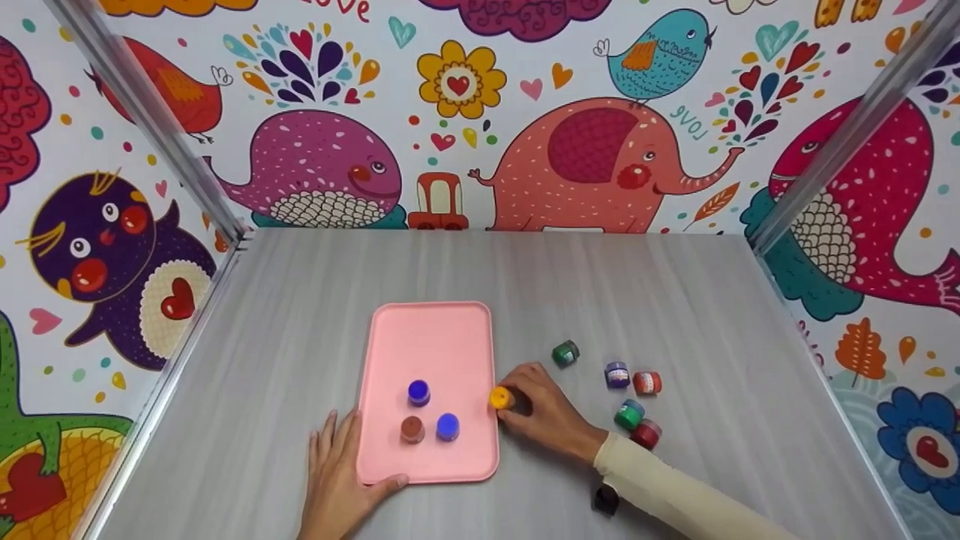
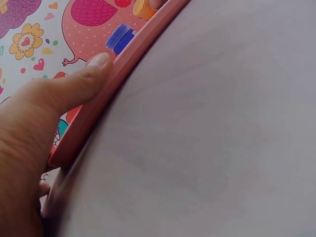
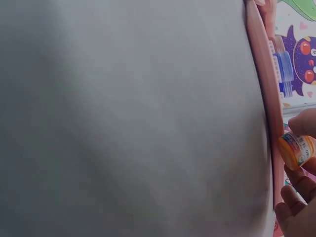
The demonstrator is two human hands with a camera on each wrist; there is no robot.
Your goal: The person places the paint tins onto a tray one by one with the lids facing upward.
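Note:
My right hand (image 1: 544,409) pinches a small orange paint jar (image 1: 500,398) at the right rim of the pink tray (image 1: 427,337). Seen from the right wrist, the jar (image 3: 296,149) is tilted and its printed label shows. My left hand (image 1: 337,472) lies at the tray's near left corner, fingers straight along the side and thumb (image 2: 91,74) touching the rim. In the tray stand a dark blue jar (image 1: 418,393), a brown jar (image 1: 412,430) and a lighter blue jar (image 1: 448,427).
Right of the tray lie more paint jars: dark green (image 1: 565,353), purple (image 1: 617,375), orange-red (image 1: 647,383), green (image 1: 629,414) and dark red (image 1: 646,433). A black object (image 1: 605,499) sits by the right sleeve (image 1: 675,480). Printed cartoon panels (image 1: 450,150) border the grey table (image 1: 315,300).

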